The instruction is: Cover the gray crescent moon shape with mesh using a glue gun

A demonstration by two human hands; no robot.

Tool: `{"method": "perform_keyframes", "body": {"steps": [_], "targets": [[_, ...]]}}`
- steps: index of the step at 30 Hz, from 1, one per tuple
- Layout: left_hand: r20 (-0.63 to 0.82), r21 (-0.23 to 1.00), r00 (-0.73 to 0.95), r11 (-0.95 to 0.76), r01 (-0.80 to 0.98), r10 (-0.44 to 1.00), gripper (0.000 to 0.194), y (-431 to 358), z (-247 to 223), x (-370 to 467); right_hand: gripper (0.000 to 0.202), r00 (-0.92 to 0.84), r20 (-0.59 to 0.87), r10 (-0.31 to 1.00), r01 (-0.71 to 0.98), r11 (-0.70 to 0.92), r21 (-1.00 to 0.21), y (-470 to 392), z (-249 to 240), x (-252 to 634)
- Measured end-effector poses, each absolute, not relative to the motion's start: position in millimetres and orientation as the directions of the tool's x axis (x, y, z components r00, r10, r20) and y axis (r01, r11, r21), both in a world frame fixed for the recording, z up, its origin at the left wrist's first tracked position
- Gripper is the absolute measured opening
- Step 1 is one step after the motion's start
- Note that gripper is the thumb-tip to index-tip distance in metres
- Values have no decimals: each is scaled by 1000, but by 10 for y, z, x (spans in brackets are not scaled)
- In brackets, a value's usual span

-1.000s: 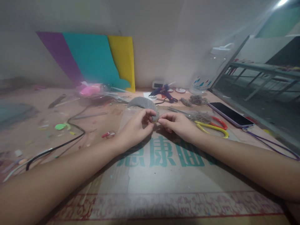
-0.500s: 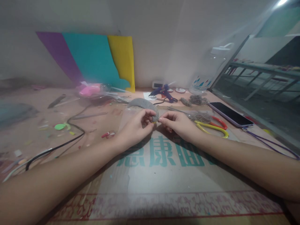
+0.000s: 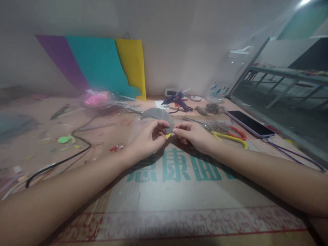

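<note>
The left hand (image 3: 150, 138) is clamped on the near right end of a curved grey piece (image 3: 155, 113), thumb below and fingers above, and a bit of yellow (image 3: 168, 136) shows at the piece's lower edge. The right hand (image 3: 193, 135) has its thumb and forefinger together right beside that same end; whether a thread lies between them cannot be told. The grey piece sits in front of the person at the middle of the bench (image 3: 102, 133), above a printed sheet (image 3: 166, 201) with green characters. Just beyond the right hand lie scissors (image 3: 232, 136) with red and yellow handles and loose grey yarn (image 3: 219, 127), then a phone (image 3: 249, 123). Farther back are a blue glue gun (image 3: 176, 100) and a clear bottle (image 3: 217, 91). Off to the left run a black cord (image 3: 66, 159) and a pink bundle (image 3: 96, 99), before coloured sheets (image 3: 94, 65) against the wall.
</note>
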State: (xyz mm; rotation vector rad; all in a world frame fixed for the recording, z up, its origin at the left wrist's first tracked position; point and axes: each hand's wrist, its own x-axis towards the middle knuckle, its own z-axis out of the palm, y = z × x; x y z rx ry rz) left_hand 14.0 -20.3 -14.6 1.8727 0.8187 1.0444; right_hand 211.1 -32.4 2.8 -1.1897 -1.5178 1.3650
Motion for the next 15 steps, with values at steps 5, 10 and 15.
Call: {"method": "perform_keyframes", "body": {"steps": [5, 10, 15], "targets": [[360, 874, 442, -463, 149, 822, 28, -179, -159, 131, 24, -296, -41, 954, 155, 5, -988, -332, 26, 2118], [347, 882, 436, -447, 147, 830, 23, -199, -126, 134, 23, -306, -43, 951, 167, 9, -986, -340, 31, 2118], [374, 866, 439, -477, 149, 817, 23, -185, -143, 133, 23, -308, -41, 951, 140, 3, -990, -345, 37, 2112]]}}
